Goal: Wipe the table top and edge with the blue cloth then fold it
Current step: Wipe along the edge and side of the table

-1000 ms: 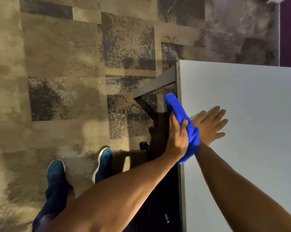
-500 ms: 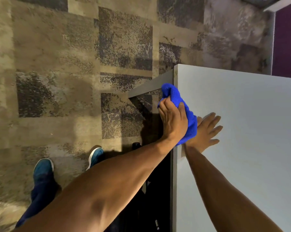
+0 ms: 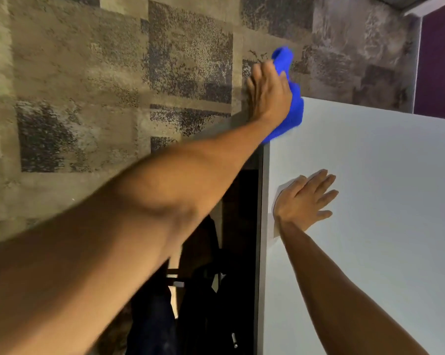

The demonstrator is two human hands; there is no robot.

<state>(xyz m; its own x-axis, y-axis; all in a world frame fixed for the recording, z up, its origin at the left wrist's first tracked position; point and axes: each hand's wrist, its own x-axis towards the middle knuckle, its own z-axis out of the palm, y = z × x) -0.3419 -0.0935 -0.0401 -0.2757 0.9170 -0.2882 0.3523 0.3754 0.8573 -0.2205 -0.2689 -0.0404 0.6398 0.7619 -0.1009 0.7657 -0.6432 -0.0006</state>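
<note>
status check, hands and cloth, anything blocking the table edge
Left hand grips blue cloth at the table's far corner. Right hand flat on the top, open. Edge ahead unobstructed.

White table top (image 3: 383, 201) wide open to the right and far side. Right hand (image 3: 306, 201) flat near left edge, left hand (image 3: 269, 93) with blue cloth (image 3: 292, 111) blocks far left corner. Dark bag (image 3: 203, 290) crowds under left edge.
</note>
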